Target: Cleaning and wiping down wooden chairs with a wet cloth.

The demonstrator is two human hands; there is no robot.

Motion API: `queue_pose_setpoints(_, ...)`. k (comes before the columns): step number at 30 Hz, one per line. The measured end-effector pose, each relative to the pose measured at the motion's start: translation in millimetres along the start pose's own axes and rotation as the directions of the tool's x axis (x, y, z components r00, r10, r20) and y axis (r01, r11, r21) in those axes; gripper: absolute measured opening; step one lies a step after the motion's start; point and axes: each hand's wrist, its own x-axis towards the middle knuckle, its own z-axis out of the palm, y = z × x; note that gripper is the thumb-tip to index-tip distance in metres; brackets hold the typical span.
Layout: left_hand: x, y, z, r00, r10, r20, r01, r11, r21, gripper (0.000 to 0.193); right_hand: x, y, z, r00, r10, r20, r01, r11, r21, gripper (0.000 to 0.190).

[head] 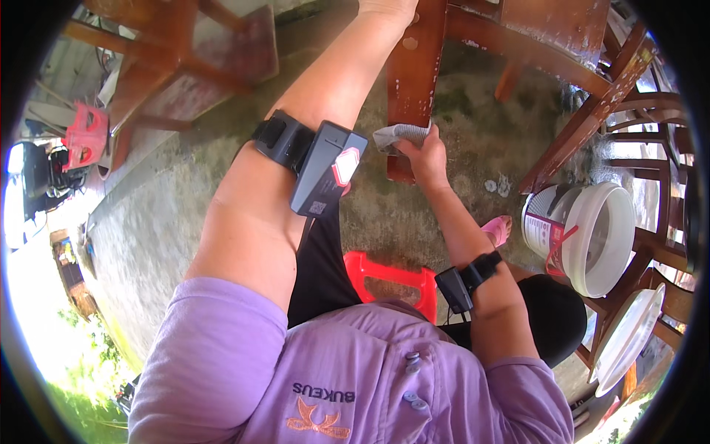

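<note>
My right hand (428, 158) grips a grey cloth (398, 134), which is wrapped against the lower part of a brown wooden chair leg (411, 91). The leg's end shows just past the cloth. Pale specks and worn spots mark its varnish. Up at the picture's top edge, my left hand (391, 5) is beside the same leg. Its fingers are cut off by the frame, so their hold is hidden. Other parts of this wooden furniture, a rail (527, 53) and a second scuffed leg (588, 139), extend to the right.
A white plastic bucket (609, 238) with a red handle stands at right, near a white lid or basin (632, 341). Below me is a red plastic stool (388, 272). More wooden furniture (166, 50) and a pink plastic stool (87, 133) are at left on the concrete floor (366, 222).
</note>
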Motion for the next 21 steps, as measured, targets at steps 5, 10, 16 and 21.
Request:
queue_pose_setpoints(5,6.1,-5.3,-6.1,0.999,0.03,-0.022,-0.029,0.998,0.058,0.052,52.1,-83.3,-17.9,0.974,-0.192,-0.119,0.225,0.867,0.445,0.045)
queue_pose_setpoints(10,5.0,-0.1,-9.5,0.998,-0.069,-0.014,0.07,0.994,0.081,0.051,66.0,-107.2,-23.6,0.946,-0.266,-0.184,0.318,0.867,0.383,0.048)
queue_pose_setpoints(16,3.2,-4.6,-1.1,0.992,-0.126,-0.026,0.124,0.99,-0.068,0.043,-11.5,50.0,13.3,0.946,0.147,0.29,-0.212,0.955,0.207,0.068)
queue_pose_setpoints(21,2.5,1.0,-11.0,0.99,-0.136,-0.029,0.135,0.99,-0.047,0.043,25.0,-17.4,13.0,0.992,0.089,0.093,-0.111,0.957,0.269,0.053)
